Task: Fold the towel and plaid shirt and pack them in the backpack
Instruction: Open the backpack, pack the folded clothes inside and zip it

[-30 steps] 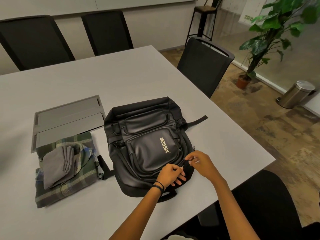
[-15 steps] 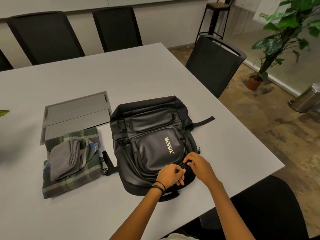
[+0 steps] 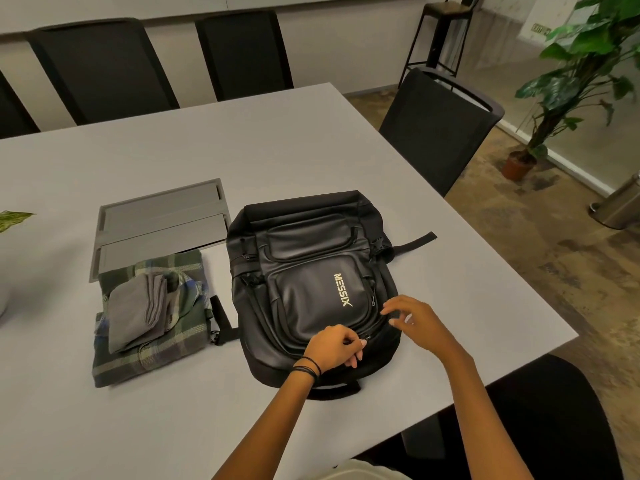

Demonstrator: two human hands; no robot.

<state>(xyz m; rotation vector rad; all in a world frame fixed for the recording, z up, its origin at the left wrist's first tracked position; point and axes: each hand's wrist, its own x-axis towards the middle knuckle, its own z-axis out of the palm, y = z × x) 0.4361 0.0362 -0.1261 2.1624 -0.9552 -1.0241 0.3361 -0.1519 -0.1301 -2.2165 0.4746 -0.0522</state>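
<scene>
**Zip in hand, clothes waiting beside the bag**

The black backpack (image 3: 311, 289) lies flat on the grey desk (image 3: 242, 140), front panel up, its top end nearest the person. The left hand (image 3: 334, 348) is closed in a pinch at the zip line near that end, apparently on a small zipper pull, though the pull itself is too small to make out. The right hand (image 3: 412, 318) hovers just beside it with fingers loosely spread, gripping nothing.

To the left of the bag, the plaid shirt (image 3: 152, 348) sits folded on the desk with the folded grey towel (image 3: 138, 313) resting on top of it. Folding looks done; packing has not begun, and the bag appears closed.

The likely risks lie with the zip. With the right hand off the fabric, a one-handed pull could drag the bag or jam the slider at the curve. A pocket opened too narrowly would rumple the folded stack going in.
</scene>
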